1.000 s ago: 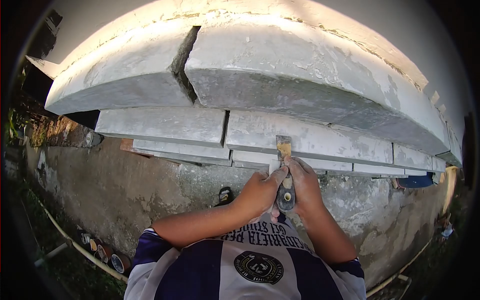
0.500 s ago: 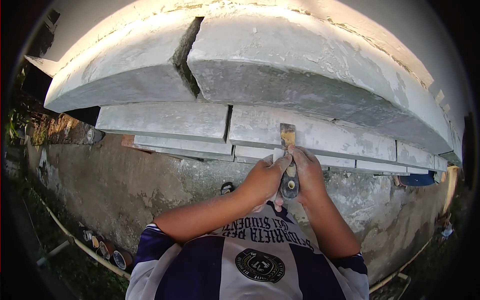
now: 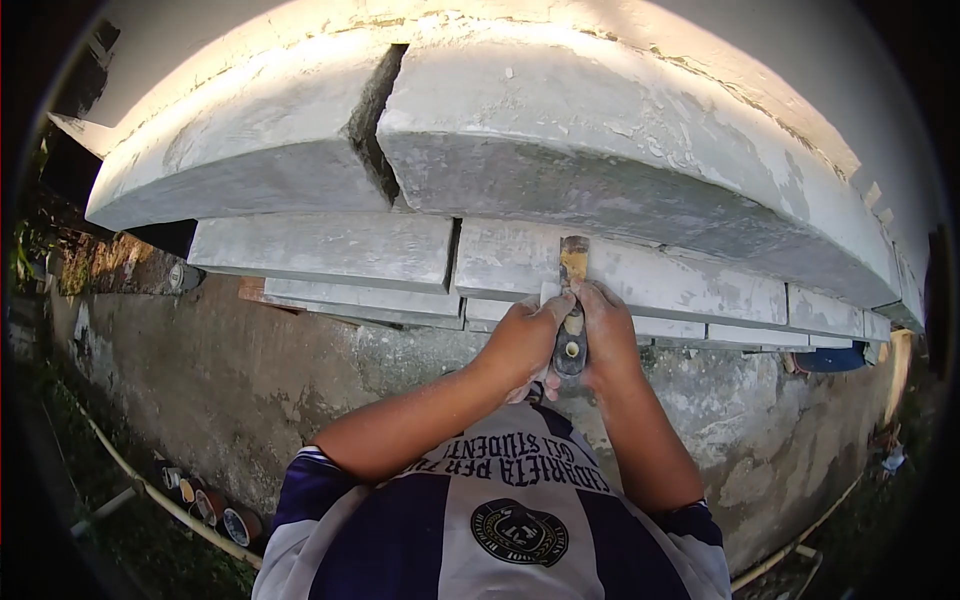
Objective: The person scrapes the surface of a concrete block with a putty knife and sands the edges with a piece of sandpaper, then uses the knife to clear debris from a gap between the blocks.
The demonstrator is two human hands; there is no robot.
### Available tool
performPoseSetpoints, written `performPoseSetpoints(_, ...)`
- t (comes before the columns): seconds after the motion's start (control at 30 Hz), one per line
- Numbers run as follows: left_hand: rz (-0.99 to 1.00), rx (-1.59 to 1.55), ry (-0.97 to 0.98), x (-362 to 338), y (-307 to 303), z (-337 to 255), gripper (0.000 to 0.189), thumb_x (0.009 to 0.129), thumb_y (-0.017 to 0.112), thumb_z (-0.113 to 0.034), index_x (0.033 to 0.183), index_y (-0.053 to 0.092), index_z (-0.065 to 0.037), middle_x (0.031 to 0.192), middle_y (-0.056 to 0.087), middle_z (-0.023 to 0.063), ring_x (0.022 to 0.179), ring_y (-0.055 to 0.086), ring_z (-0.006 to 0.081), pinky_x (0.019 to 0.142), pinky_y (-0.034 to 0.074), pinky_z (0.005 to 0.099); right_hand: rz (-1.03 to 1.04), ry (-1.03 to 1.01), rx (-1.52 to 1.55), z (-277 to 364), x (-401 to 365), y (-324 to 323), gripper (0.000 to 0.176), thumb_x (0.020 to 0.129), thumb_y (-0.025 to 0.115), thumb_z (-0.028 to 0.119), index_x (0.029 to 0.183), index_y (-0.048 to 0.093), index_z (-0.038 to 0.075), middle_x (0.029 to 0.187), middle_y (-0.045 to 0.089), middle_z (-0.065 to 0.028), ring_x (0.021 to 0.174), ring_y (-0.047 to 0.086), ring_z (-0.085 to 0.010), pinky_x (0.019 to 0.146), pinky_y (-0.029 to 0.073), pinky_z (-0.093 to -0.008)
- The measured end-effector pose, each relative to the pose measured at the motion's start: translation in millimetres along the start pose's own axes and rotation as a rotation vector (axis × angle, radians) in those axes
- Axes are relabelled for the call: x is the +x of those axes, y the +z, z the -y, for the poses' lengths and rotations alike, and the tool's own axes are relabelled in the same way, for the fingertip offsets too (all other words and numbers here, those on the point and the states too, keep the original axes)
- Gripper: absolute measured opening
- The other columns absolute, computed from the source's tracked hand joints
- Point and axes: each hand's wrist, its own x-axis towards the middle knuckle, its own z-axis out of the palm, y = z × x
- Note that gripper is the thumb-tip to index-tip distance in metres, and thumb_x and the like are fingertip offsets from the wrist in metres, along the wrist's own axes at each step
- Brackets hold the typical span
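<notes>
A putty knife [image 3: 573, 262] points blade-up in front of my chest, its metal stained yellow-brown and its dark handle ending in a hole. My left hand [image 3: 524, 343] is closed around the handle from the left, thumb near the base of the blade. From the other side, my right hand [image 3: 608, 332] grips the knife with its thumb and fingers at the same spot. A small white piece [image 3: 549, 292] shows beside the left thumb, mostly hidden by that hand. Pale dust coats the fingers of both hands.
Stepped, white-plastered ledges [image 3: 620, 120] curve across ahead, split by a wide crack [image 3: 375, 130]. Below lies a worn concrete floor [image 3: 300, 350]. Several pots [image 3: 241, 524] stand at lower left near a long pale pole [image 3: 150, 480].
Both hands and the putty knife have shifted slightly left and up in view. The grip looks the same.
</notes>
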Motion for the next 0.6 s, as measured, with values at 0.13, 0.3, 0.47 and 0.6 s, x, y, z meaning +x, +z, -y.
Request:
performPoseSetpoints(0.13,0.032,-0.014,-0.061,-20.5,2.9,-3.7,0.039,0.1,0.049,-0.034,0.105,0.055,0.005,0.066,0.059,0.0087,0.036,0.053,0.0173,0.028,0.044,0.0317,-0.005,-0.009,0.056,2.1,-21.1,4.5,0.027,0.1,0.052,0.024,0.104,0.053,-0.003,0.085,0.061,-0.0122,0.06,0.061,-0.0207,0.046,0.051,-0.0348)
performPoseSetpoints(0.3,0.065,0.013,-0.119,-30.4,2.3,0.0,0.042,0.1,0.049,-0.036,0.101,0.055,0.006,0.064,0.059,0.0094,0.035,0.052,0.018,0.029,0.045,0.0329,-0.028,0.06,0.032,4.1,-32.4,0.7,0.028,0.1,0.053,0.024,0.103,0.054,-0.004,0.085,0.062,-0.0134,0.062,0.063,-0.0225,0.046,0.053,-0.0356)
performPoseSetpoints(0.47,0.011,0.004,-0.079,-4.0,2.7,-9.9,0.039,0.101,0.047,-0.037,0.096,0.055,0.001,0.061,0.057,0.0079,0.034,0.05,0.0164,0.029,0.045,0.0321,0.112,0.066,-0.016,19.2,-14.8,0.9,0.032,0.1,0.052,0.027,0.104,0.055,-0.004,0.081,0.061,-0.0141,0.063,0.063,-0.023,0.048,0.054,-0.0365)
performPoseSetpoints(0.6,0.098,0.016,-0.151,-30.9,-0.4,-13.5,0.039,0.101,0.047,-0.036,0.102,0.054,0.002,0.061,0.057,0.0071,0.034,0.05,0.0161,0.028,0.044,0.0315,0.027,0.098,-0.026,9.9,-34.1,1.8,0.031,0.099,0.054,0.027,0.104,0.059,-0.003,0.087,0.063,-0.0124,0.07,0.063,-0.02,0.059,0.053,-0.0346)
